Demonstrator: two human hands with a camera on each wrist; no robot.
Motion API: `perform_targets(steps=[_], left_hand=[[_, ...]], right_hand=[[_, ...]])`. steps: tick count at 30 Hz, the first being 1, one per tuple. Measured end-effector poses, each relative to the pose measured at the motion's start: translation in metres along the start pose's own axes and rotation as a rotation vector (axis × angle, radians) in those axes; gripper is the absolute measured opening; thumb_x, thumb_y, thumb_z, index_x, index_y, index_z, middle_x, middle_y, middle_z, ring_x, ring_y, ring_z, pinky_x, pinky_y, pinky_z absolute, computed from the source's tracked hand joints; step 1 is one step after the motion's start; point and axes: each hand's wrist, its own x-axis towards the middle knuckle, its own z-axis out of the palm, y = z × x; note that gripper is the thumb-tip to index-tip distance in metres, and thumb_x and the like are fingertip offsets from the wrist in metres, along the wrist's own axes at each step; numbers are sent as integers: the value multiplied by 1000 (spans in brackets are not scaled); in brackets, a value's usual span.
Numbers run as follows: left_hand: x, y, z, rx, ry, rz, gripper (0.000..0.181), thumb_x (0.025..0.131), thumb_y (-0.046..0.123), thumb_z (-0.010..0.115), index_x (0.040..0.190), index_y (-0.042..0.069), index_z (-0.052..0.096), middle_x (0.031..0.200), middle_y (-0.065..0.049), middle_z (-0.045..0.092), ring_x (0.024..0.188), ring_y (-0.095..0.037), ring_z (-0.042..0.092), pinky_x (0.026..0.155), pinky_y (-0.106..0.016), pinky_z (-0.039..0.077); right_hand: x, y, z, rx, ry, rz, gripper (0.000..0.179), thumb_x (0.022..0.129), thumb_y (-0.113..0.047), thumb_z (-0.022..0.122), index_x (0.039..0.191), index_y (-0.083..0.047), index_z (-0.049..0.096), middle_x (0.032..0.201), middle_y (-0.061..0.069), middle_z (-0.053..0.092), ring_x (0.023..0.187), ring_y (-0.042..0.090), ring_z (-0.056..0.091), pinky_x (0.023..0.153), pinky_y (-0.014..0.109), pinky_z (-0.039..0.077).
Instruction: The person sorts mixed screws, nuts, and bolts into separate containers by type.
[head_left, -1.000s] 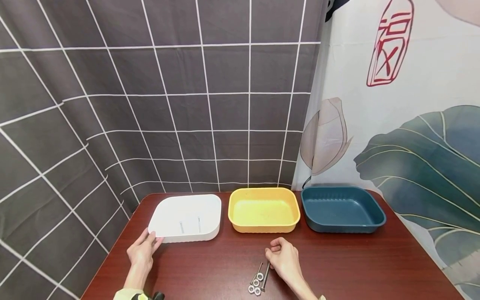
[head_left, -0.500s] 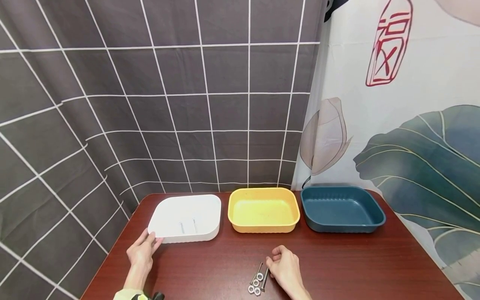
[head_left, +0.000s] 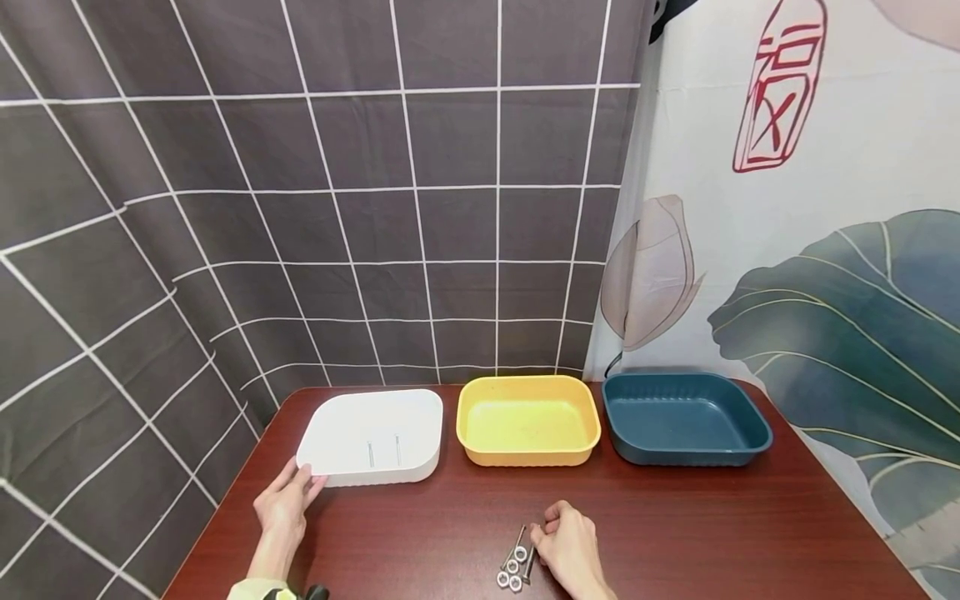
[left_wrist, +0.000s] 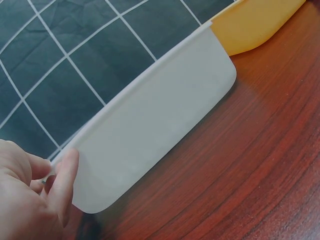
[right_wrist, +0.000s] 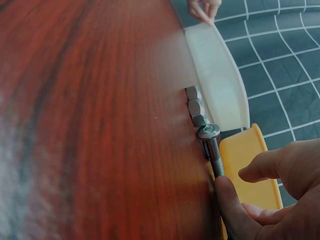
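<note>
My left hand [head_left: 283,504] pinches the near left rim of a white tray [left_wrist: 155,112], thumb over the edge and fingers along the outer wall. My right hand [head_left: 572,546] hovers low over the table with bent fingers. In the right wrist view its thumb tip overlaps the threaded end of a steel bolt [right_wrist: 212,147], while the index finger is apart from it. Several hex nuts [head_left: 513,567] lie bunched left of that bolt, with a thinner bolt [head_left: 517,537] among them. Inside the tray, two thin greyish streaks show in the head view.
A yellow tray [head_left: 528,458] stands at the back middle, beside the white one. Right of it is a dark blue tray [head_left: 690,457]. All sit along the far edge of a reddish-brown table [head_left: 420,533]. Behind hangs a grey gridded curtain [head_left: 457,225].
The right hand has shifted slightly down toward the near edge, covering more of the bolt's upper end. The left hand stays at the tray rim. The streaks inside the white tray shift slightly.
</note>
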Motion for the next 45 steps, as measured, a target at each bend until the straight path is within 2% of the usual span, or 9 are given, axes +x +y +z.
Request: perform_targets(steps=[9, 14, 26, 33, 38, 45], left_hand=[[1, 0, 1, 28, 2, 3, 54, 99, -4, 54, 148, -7, 35, 83, 8, 64, 71, -6, 68, 79, -25, 62], [0, 1, 0, 13, -6, -7, 53, 98, -5, 53, 148, -7, 34, 79, 7, 65, 68, -6, 68, 77, -24, 63], [1, -1, 0, 13, 0, -6, 53, 99, -5, 53, 149, -7, 34, 78, 8, 64, 67, -6, 68, 77, -24, 63], [2, -1, -1, 9, 2, -1, 55, 98, -5, 54, 149, -7, 33, 79, 11, 63, 68, -5, 68, 78, -24, 62], [3, -2, -1, 0, -4, 3, 54, 98, -5, 53, 149, -7, 33, 80, 10, 63, 68, -6, 68, 77, -24, 63], [3, -3, -2, 5, -5, -1, 53, 99, -4, 54, 148, -7, 34, 79, 9, 65, 67, -6, 69, 76, -25, 63]], right_hand=[[2, -2, 4, -41, 16, -13, 18, 74, -11, 79, 79, -4, 63, 65, -5, 60, 61, 13, 59, 56, 34, 56], [3, -3, 7, -73, 25, -30, 19, 73, -11, 79, 78, -4, 63, 64, -7, 57, 61, 13, 56, 55, 35, 55], [5, -4, 12, -163, 32, -95, 23, 66, -4, 79, 73, -5, 57, 68, 2, 57, 64, 27, 60, 53, 45, 55], [4, -10, 12, -185, -6, -71, 24, 65, -1, 74, 68, -9, 52, 65, 3, 51, 58, 24, 53, 47, 42, 50], [3, -11, 13, -172, -9, -88, 23, 65, 2, 68, 64, -12, 50, 63, 1, 50, 55, 19, 49, 43, 37, 47], [2, -8, 10, -164, -18, -110, 21, 64, 1, 69, 65, -11, 52, 61, -2, 49, 56, 18, 50, 46, 35, 48]])
